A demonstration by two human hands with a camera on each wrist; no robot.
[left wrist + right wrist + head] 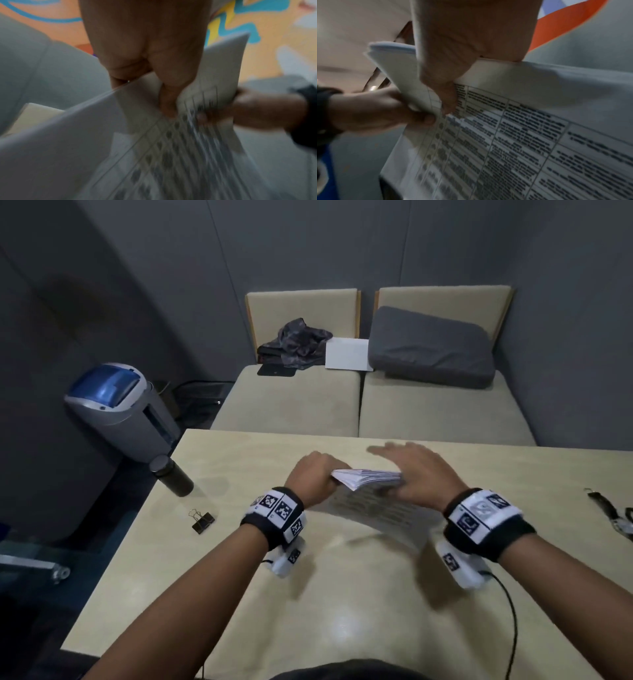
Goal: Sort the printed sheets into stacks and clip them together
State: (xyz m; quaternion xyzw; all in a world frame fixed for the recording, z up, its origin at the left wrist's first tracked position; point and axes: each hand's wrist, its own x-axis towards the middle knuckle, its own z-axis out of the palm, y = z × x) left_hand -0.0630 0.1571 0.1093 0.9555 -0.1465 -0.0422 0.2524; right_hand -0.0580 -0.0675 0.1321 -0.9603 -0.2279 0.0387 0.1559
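Observation:
Both hands hold a stack of printed sheets (368,477) in the air above the beige table (342,594). My left hand (317,474) grips the stack's left corner, thumb on the printed side (168,94). My right hand (407,470) lies over the right part, fingers stretched across the far face and thumb (447,97) pressing the printed face. The front sheet (376,515), printed with a table of text (522,135), hangs towards me. A black binder clip (202,522) lies on the table left of my left wrist, apart from the hands.
A dark bottle (171,475) stands near the table's left edge, beyond the clip. A grey and blue bin (116,405) stands off the table's far left corner. A strap (609,508) lies at the right edge. A sofa beyond holds a grey cushion (431,347) and a white sheet (347,354).

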